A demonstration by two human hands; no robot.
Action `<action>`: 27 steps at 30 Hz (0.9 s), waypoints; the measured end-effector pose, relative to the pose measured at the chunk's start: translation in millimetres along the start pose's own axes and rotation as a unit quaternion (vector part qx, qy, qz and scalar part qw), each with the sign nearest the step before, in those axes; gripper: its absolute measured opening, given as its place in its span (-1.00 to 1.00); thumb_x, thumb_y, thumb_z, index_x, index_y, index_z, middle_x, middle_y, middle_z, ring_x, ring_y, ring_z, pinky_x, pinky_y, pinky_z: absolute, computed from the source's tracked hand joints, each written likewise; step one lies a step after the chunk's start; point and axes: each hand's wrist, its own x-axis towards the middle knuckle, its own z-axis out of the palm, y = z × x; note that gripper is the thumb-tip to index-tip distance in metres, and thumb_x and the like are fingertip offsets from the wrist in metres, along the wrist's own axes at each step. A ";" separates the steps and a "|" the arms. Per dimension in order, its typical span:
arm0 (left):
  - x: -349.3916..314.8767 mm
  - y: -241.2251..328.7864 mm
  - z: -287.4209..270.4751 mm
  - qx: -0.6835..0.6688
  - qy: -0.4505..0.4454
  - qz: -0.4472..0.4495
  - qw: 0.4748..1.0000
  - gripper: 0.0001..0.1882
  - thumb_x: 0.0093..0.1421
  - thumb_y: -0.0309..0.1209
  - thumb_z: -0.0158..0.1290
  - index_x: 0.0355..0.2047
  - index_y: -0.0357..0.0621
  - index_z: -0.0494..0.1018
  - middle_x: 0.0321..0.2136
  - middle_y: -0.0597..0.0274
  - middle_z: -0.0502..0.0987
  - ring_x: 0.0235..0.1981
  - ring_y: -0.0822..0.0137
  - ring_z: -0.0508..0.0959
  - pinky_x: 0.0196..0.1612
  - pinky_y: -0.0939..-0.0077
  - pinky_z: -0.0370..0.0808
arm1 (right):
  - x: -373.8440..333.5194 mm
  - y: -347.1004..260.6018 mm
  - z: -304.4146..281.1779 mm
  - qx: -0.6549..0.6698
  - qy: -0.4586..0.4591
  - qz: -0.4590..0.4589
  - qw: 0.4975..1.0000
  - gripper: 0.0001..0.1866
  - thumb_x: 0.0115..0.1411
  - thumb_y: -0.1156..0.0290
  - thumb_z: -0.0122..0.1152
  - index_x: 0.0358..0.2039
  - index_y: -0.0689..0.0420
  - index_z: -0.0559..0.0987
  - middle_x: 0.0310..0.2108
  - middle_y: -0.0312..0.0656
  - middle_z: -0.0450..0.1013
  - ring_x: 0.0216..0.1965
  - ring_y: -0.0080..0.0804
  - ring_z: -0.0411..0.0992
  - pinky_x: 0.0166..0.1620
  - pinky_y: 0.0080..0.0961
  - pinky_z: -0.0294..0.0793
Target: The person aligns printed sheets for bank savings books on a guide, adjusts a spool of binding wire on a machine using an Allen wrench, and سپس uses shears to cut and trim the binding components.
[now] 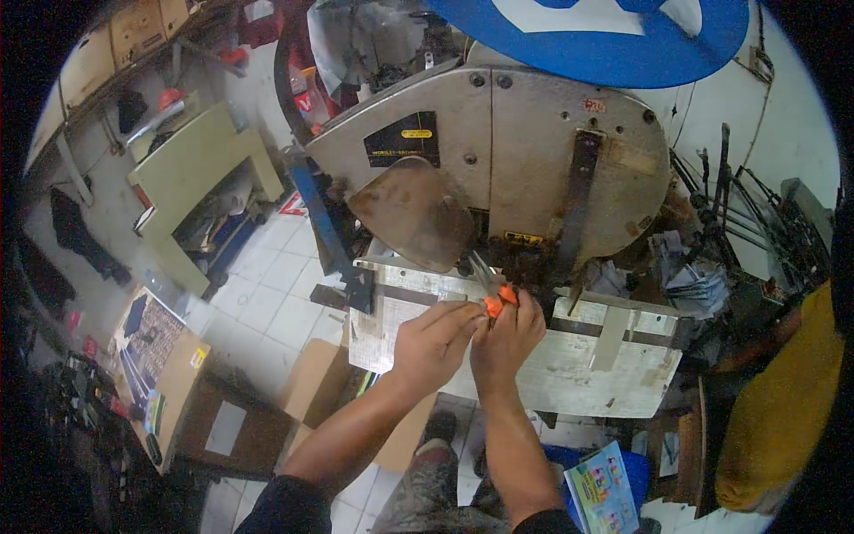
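My right hand [510, 336] is closed around an orange-handled metal tool [495, 304]. A slim metal part of the tool points up and away toward the machine; its exact kind is not clear. Right beside it, my left hand [432, 340] has its fingers pinched together near the orange handle, and what they hold, if anything, is hidden. Both hands are over the pale metal table [569, 383] of a large grey machine [525, 125]. Just beyond the hands is the machine's rounded brown metal guard [414, 214].
A blue round panel [614, 53] overhangs the machine top. Crumpled paper [694, 280] and dark rods lie at right, near yellow cloth [783, 409]. A cardboard box [316, 378] stands at left below the table, a wooden desk [182, 378] farther left. A colourful booklet [603, 489] lies low right.
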 end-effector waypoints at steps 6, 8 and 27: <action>1.0 0.2 -0.9 -0.005 -0.001 -0.006 1.000 -0.83 0.09 -0.50 0.20 -0.27 -0.22 0.56 -0.29 0.09 0.60 -0.36 0.18 0.64 -0.30 0.47 0.59 | 2.4 8.5 15.4 0.031 0.053 -0.003 0.998 -0.56 -0.01 0.08 0.39 -0.46 0.19 0.43 -0.15 -0.05 0.35 -0.07 0.04 0.31 -0.04 -0.03 0.29; 1.8 -0.3 -1.4 0.007 -0.003 0.000 1.000 -0.83 0.09 -0.51 0.21 -0.27 -0.22 0.56 -0.29 0.09 0.60 -0.36 0.18 0.64 -0.31 0.48 0.59 | 3.4 9.6 18.0 0.032 0.059 -0.007 0.998 -0.54 -0.02 0.05 0.40 -0.48 0.18 0.42 -0.17 -0.06 0.35 -0.11 0.03 0.32 -0.08 -0.05 0.30; -100.3 24.6 -33.3 -0.008 -0.192 -0.089 0.977 -0.70 0.16 -0.30 0.13 -0.17 -0.23 0.52 -0.28 -0.06 0.58 -0.32 0.02 0.60 -0.26 0.27 0.54 | -35.3 1.2 -54.6 0.058 -0.030 0.010 0.998 -0.60 0.09 0.46 0.24 -0.09 0.36 0.39 0.09 0.18 0.24 0.03 0.15 0.30 0.08 -0.04 0.30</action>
